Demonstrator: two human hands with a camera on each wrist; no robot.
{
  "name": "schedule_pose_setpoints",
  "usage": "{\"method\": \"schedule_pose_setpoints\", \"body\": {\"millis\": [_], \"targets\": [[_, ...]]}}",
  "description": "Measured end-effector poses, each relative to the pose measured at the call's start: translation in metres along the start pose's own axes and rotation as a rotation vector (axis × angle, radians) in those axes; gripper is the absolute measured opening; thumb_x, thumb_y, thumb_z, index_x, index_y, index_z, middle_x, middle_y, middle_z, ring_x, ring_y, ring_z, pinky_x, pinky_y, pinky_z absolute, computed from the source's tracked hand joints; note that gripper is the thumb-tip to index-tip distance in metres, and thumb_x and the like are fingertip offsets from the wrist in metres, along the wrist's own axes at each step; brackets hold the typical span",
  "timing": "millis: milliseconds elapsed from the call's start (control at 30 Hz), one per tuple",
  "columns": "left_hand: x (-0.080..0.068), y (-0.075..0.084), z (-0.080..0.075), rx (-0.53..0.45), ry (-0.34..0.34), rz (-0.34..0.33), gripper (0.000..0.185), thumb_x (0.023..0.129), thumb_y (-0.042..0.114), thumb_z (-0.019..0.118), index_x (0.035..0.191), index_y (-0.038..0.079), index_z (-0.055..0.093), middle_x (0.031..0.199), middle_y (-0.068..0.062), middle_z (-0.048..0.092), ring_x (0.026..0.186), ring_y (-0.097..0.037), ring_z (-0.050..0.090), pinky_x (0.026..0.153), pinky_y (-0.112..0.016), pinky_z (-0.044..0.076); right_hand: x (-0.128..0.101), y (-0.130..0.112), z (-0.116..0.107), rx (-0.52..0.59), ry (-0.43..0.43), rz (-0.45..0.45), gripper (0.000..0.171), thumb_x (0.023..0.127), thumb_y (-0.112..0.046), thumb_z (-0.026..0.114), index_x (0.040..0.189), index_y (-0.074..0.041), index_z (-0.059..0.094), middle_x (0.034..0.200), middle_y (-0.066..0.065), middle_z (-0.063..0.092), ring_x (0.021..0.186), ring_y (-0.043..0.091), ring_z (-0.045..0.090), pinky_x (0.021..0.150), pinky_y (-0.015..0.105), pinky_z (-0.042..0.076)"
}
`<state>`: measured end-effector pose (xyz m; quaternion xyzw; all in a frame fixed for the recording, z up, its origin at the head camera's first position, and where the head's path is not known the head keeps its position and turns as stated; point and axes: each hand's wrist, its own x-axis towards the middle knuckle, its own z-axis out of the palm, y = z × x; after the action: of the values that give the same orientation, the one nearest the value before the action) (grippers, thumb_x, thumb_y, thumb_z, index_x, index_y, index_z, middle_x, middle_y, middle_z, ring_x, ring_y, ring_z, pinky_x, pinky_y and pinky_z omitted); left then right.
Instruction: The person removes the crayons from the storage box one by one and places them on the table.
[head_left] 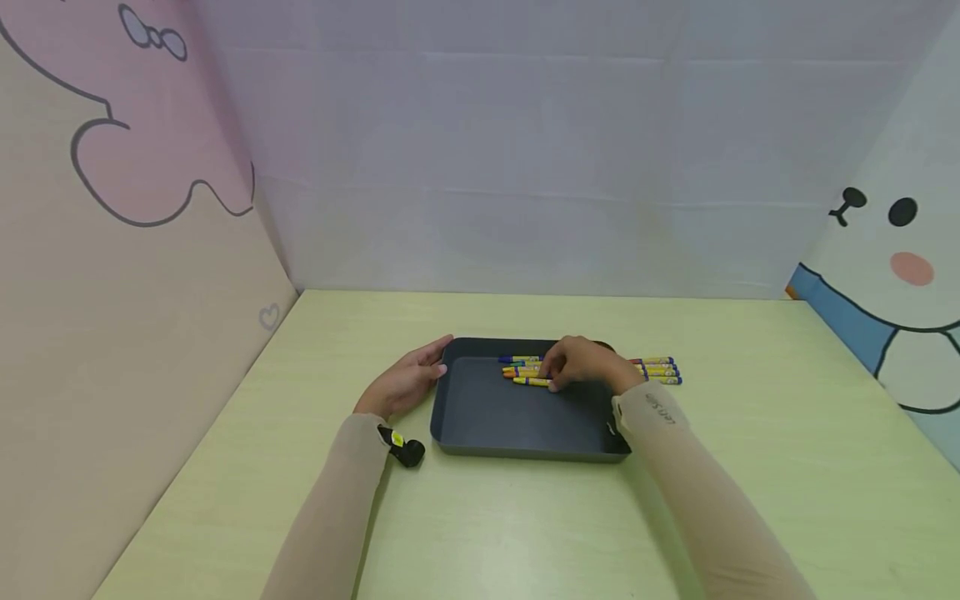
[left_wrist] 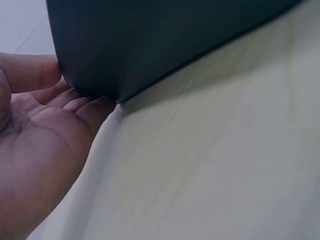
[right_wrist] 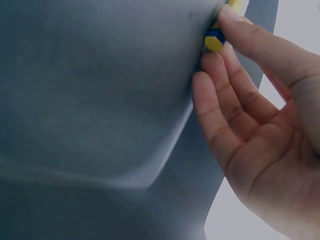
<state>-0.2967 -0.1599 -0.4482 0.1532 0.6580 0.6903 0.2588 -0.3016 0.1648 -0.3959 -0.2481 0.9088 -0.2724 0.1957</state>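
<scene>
A dark grey rectangular tray (head_left: 510, 417) lies on the table, with my left hand (head_left: 405, 383) at its left side. The left thumb rests at the rim, and in the left wrist view the curled fingers (left_wrist: 97, 112) meet the tray's lower edge (left_wrist: 150, 50). Over the tray's right half, my right hand (head_left: 585, 365) pinches a yellow crayon (head_left: 531, 382) between thumb and fingertips. That crayon's blue-banded end (right_wrist: 215, 40) shows in the right wrist view. Several crayons (head_left: 521, 369) lie side by side within the tray, partly hidden behind the right hand.
More crayons (head_left: 663, 369) with yellow wrappers lie on the table just past the tray's right side, partly behind the right wrist. A pale wooden table (head_left: 495, 533) carries everything. White sheeting (head_left: 480, 167) stands at the back, with cartoon-printed panels (head_left: 911, 217) at both sides.
</scene>
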Motion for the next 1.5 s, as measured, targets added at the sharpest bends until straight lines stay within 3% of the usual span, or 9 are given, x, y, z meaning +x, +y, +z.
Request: {"method": "schedule_pose_setpoints", "body": {"millis": [833,1500], "targets": [[0.000,0.001,0.000,-0.025,0.015,-0.008,0.067,0.099,-0.005,0.038,0.156,0.012,0.008,0.163,-0.002,-0.008,0.149,-0.020,-0.011,0.121,-0.041,0.003,0.000,0.002,0.006,0.030,0.026,0.088,0.017,0.084,-0.008,0.073,0.101,-0.009,0.075,0.090,0.005,0.071,0.079,0.014,0.062,0.077,0.035,0.052],[0.000,0.001,0.000,-0.018,0.003,-0.010,0.066,0.100,-0.003,0.037,0.156,0.012,0.007,0.163,-0.002,-0.009,0.149,-0.021,-0.011,0.121,-0.042,0.002,-0.003,0.012,0.002,0.059,0.034,-0.031,0.019,0.084,-0.008,0.072,0.102,-0.008,0.076,0.101,0.008,0.073,0.082,0.012,0.065,0.075,0.033,0.055]]}}
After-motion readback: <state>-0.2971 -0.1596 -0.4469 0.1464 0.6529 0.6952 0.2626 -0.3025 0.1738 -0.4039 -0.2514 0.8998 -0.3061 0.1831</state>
